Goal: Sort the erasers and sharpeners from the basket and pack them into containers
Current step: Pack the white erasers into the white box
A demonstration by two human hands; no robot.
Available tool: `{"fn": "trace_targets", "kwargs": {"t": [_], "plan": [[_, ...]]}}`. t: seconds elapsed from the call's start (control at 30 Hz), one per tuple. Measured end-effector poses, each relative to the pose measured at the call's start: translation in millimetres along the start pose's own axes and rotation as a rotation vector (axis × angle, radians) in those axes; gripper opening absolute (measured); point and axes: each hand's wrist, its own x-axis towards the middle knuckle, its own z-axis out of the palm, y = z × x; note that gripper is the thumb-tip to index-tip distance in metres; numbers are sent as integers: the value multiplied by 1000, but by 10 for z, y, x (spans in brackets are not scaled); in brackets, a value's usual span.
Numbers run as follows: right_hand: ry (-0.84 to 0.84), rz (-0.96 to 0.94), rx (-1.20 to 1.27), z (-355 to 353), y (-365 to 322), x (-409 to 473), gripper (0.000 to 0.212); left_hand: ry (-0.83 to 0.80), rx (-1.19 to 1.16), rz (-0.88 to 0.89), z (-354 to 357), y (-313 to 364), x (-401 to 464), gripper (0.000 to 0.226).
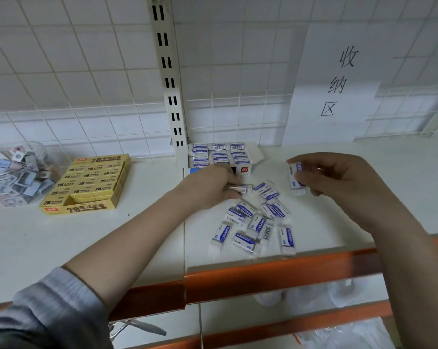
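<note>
Hands over loose erasers (253,222) on shelf (87,243): left hand (210,187) pinches one eraser (242,188) nr blue box (219,157), right hand (338,177) grips another (296,178) w/ curled fingers.

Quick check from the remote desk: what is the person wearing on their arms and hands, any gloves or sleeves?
No gloves: both the left hand and the right hand are bare. The left arm has a grey sleeve pushed up toward the elbow. The right forearm shows no sleeve in view. A small glint on a right finger may be a ring.
</note>
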Motion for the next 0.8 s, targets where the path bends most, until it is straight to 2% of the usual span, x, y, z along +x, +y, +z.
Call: {"fn": "trace_targets", "kwargs": {"t": [0.13, 0.27, 0.43, 0.53, 0.63, 0.8], "plan": [[43, 64, 85, 5, 87, 1, 23, 40, -13, -70, 54, 43, 8, 41], [22, 94, 114, 6, 137, 33, 23, 115, -28, -123, 78, 98, -34, 28], [-11, 122, 198, 13, 122, 152, 20, 168, -193, -245, 105, 161, -115, 27], [-29, 126, 161, 40, 89, 289, 19, 231, -298, -350, 83, 196, -231, 24], [-50, 123, 77, 106, 74, 460, 21, 313, -346, -424, 57, 201, -455, 32], [-80, 112, 45, 317, 57, 831, 28, 510, -405, -518, -24, 152, -835, 27]]}}
